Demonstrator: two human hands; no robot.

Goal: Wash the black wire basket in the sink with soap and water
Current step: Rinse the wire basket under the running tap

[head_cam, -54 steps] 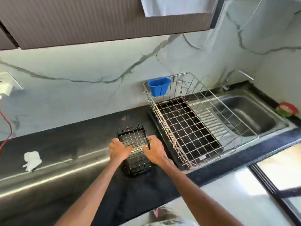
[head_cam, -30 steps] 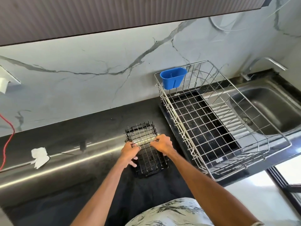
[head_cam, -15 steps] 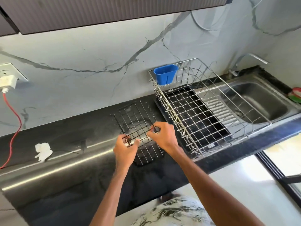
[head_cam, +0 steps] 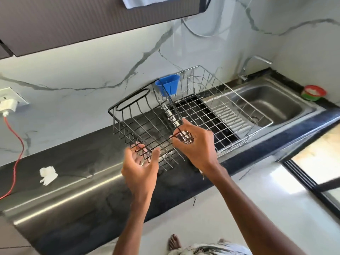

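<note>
The black wire basket is in the air above the dark counter, tilted, with its oval handle end up towards the wall. My right hand pinches its near right rim. My left hand, blurred, has its fingers curled loosely round the wires at the near left corner, palm up. The steel sink lies to the right, with its tap at the wall.
A large steel dish rack with a blue cup hung on it stands between the basket and the sink. A red and green dish sits right of the sink. A crumpled tissue and a red cable lie left.
The basket has gone from standing on the counter to lifted and tilted in both hands. It now hangs higher and closer to the dish rack than half a second ago.
</note>
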